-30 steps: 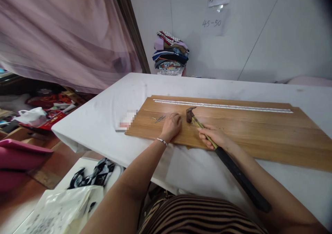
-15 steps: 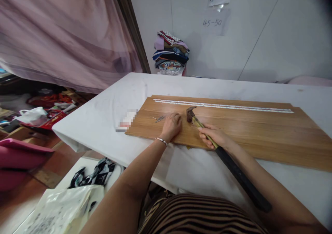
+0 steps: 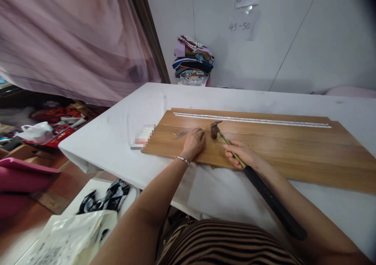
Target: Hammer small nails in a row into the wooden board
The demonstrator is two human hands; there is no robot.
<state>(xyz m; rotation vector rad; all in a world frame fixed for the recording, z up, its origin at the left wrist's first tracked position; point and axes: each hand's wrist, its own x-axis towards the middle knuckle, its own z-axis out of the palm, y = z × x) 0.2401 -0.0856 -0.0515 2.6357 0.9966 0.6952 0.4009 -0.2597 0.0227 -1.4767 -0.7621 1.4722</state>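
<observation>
My right hand [image 3: 240, 154] is wrapped round the neck of a claw hammer [image 3: 266, 192], close below its rusty head. The black grip slants back along my forearm, and the head is at the wood-grain board [image 3: 282, 147]. To the left, my left hand [image 3: 194, 142] rests on the same board, its fingers curled down and pressed together; whatever is under them is hidden. Several loose nails [image 3: 181, 135] lie in a small heap just left of that hand. Two thin white measuring strips [image 3: 252, 120] run along the board's far side.
A white-covered table [image 3: 117, 120] bears the board. A blurred-out small item [image 3: 143, 137] lies at the board's left end. Folded clothes [image 3: 193, 61] are stacked by the wall. Lower left, a plastic bag [image 3: 70, 233] and a patterned cloth [image 3: 105, 196] lie on a white surface.
</observation>
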